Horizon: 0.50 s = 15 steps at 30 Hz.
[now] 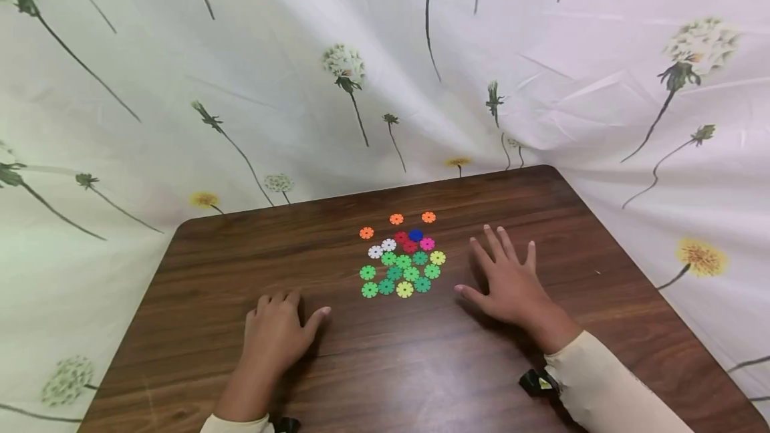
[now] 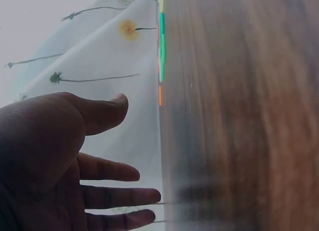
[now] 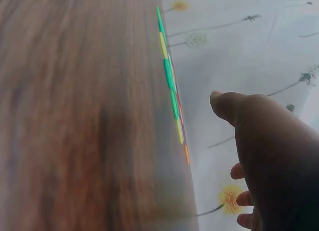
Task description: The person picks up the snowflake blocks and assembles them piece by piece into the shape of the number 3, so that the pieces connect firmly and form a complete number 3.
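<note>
A cluster of small notched plastic discs lies flat mid-table in the head view. Three orange discs (image 1: 396, 219) form its far side. White discs (image 1: 375, 252), red discs (image 1: 410, 246), a blue disc (image 1: 416, 236) and a pink disc (image 1: 427, 244) come nearer. Several green discs (image 1: 403, 262) and yellow discs (image 1: 405, 289) make up the near part. Left of the cluster, my left hand (image 1: 278, 333) is palm down with its thumb out, holding nothing. My right hand (image 1: 508, 282), fingers spread, is to the right of the discs and also holds nothing. Both wrist views show the discs edge-on.
The brown wood-grain table (image 1: 198, 299) has rounded far corners. Behind and beside it hangs a white cloth (image 1: 271, 52) printed with dandelions. A black strap piece (image 1: 537, 383) shows at the right sleeve (image 1: 607, 386).
</note>
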Available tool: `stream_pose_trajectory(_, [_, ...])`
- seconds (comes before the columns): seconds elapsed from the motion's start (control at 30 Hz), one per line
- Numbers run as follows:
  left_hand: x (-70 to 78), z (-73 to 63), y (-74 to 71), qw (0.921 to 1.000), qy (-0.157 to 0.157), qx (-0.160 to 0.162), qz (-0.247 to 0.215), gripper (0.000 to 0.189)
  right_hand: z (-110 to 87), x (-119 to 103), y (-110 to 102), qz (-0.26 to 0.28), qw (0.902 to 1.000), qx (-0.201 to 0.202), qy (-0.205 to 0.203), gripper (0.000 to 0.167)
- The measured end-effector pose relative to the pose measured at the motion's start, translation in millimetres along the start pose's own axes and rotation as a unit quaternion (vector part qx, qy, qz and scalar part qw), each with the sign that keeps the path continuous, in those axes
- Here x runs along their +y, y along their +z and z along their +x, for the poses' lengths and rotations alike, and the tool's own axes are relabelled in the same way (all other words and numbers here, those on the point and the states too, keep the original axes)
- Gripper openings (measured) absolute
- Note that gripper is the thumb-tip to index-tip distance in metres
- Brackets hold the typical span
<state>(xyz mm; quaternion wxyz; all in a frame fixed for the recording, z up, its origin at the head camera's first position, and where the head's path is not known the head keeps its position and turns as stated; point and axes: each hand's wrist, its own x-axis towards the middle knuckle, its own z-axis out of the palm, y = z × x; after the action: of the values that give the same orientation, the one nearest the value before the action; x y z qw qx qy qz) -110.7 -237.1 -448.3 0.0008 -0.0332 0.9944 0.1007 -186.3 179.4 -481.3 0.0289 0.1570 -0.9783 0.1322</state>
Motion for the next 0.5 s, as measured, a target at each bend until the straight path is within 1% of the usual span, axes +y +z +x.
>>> stream_pose_trajectory(0.13, [1.3,8.4,2.8,0.9996,0.014,0.016,-0.02,0.069,12.2,-6,3,0.01,0.9991,0.029,-0.03,0.095])
stream_pose_trajectory(0.23, [3.4,17.9,4.1,0.9977,0.027,0.022,-0.059,0.059,22.0,-12,6,0.024,0.9963,0.054,-0.062,0.087])
stream_pose_trajectory(0.3, [7.5,24.2,4.5,0.9953,0.033,0.015,-0.09,0.058,27.2,-16,9,0.036,0.9941,0.06,-0.083,0.082])
stream_pose_trajectory(0.37, [12.7,29.8,5.1,0.993,0.038,0.009,-0.111,0.059,31.4,-20,12,0.047,0.9922,0.058,-0.099,0.079])
stream_pose_trajectory(0.5, [21.9,39.3,10.2,0.9907,0.049,0.007,-0.127,0.064,36.7,-26,16,0.073,0.9897,0.046,-0.114,0.077])
